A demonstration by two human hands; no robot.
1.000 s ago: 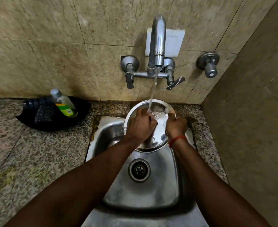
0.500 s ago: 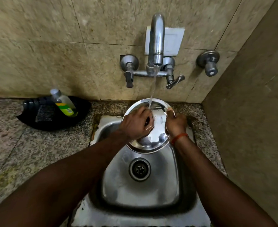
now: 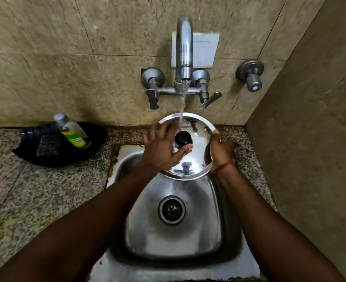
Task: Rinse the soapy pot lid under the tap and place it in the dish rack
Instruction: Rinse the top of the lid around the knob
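A round shiny steel pot lid [image 3: 198, 159] with a black knob [image 3: 182, 137] is held tilted over the back of the steel sink [image 3: 174, 226]. Water runs from the wall tap [image 3: 184, 55] onto the lid near the knob. My right hand [image 3: 221, 151] grips the lid's right rim. My left hand [image 3: 164, 149] lies flat on the lid's left side, fingers spread, thumb under the knob. No dish rack is in view.
A black tray [image 3: 52, 153] on the granite counter [image 3: 25, 196] at the left holds a green-labelled soap bottle [image 3: 74, 133]. A separate valve [image 3: 251, 76] sticks out of the wall at the right. A tiled side wall closes off the right.
The lid's knob has come into view as my left hand opened and slid to the left side. My right hand keeps its hold on the rim. Water keeps running.
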